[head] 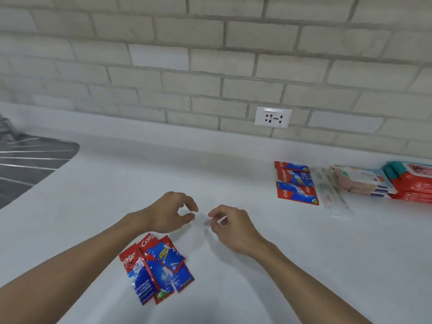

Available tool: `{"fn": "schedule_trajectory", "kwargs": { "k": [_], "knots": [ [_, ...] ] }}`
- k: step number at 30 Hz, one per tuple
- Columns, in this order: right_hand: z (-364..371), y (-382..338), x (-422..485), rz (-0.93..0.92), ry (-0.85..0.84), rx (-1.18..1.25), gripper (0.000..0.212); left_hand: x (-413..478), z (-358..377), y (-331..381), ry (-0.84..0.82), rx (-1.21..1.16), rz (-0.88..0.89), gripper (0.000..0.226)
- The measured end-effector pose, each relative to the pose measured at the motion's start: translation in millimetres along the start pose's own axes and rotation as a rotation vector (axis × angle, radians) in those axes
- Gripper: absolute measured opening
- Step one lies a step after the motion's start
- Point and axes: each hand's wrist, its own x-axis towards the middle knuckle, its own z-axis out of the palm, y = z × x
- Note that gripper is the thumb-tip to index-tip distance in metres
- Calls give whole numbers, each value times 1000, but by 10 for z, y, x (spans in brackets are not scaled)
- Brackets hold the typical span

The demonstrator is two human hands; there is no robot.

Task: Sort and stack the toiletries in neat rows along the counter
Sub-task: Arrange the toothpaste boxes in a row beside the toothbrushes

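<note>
Left hand (171, 212) hovers over the white tabletop (112, 183). Its fingers are loosely curled, thumb and forefinger tips are a little apart, and nothing is visible between them. Right hand (230, 224) is just beside it, fingertips facing the left hand's. Its thumb and forefinger are drawn close together at a faint grey blur, and I cannot tell whether it pinches anything. Both forearms enter from the lower edge.

Loose pile of toothpaste sachets (156, 270): red and blue, overlapping at odd angles. It lies on the tabletop near the front edge, under and just right of the left forearm. Neither hand touches it.

Sorted toothpaste sachets (295, 183): same print, lying flat toward the back right in a short column, partly overlapping, well apart from the hands.

Clear-wrapped packets (332, 195): just right of the sorted sachets, long and thin. Their contents are too blurred to identify.

Pink wipe packs (360, 181): stacked, to the right of the clear packets. Red wipe packs (413, 183): stacked just beside the pink ones at the frame's right edge, with teal at the top corner.

Surroundings: a pale brick wall (210, 54) runs behind the tabletop, with a white wall socket (273, 118) low on it. A dark ribbed surface (28, 160) sits at the far left.
</note>
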Motion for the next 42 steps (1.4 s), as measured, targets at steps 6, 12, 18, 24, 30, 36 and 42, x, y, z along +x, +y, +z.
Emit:
{"fn": "schedule_trajectory", "kwargs": {
  "k": [6, 12, 18, 24, 30, 36, 42],
  "knots": [
    [509, -207, -252, 30, -141, -76, 32, -424, 16, -379, -235, 74, -51, 29],
    [873, -338, -419, 33, -170, -233, 56, -546, 83, -621, -309, 85, -144, 51],
    [942, -315, -451, 52, -104, -224, 46, -560, 143, -699, -301, 12, -130, 48],
    [880, -261, -362, 159, -68, -2, 23, -497, 88, -691, -274, -113, -89, 26],
    [659, -174, -263, 290, 59, 199, 20, -427, 16, -617, -312, -293, -69, 28],
    [340, -30, -243, 334, 115, 280, 21, -269, -11, -492, -310, -364, -48, 23],
    [28, 110, -232, 398, 150, 372, 19, -42, 8, -330, -271, -449, -56, 17]
  ]
}}
